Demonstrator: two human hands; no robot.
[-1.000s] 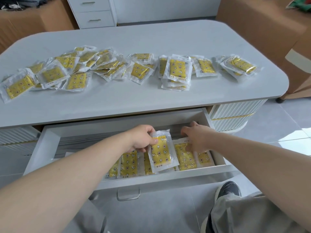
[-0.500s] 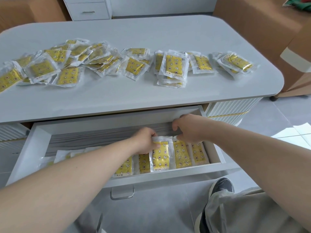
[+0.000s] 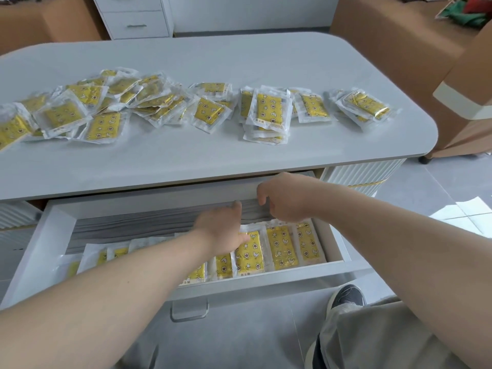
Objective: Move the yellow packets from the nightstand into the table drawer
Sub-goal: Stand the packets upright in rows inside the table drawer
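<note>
The yellow star-printed packet in clear wrap [image 3: 249, 253] lies flat in the row inside the open white drawer [image 3: 45, 243], with the left hand [image 3: 221, 230] resting slack-fingered on its top edge. Placing looks done. Next, fetch from the heaped packets [image 3: 269, 110] on the grey tabletop [image 3: 239, 59]. A second ago the left hand pinched it upright. The right hand [image 3: 286, 198], loosely curled and empty, has lifted off the row.

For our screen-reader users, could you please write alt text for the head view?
A left hand rests on a yellow star-patterned plastic packet in an open white drawer holding more; the right hand hovers empty above. Many more packets lie scattered on the grey tabletop.
</note>
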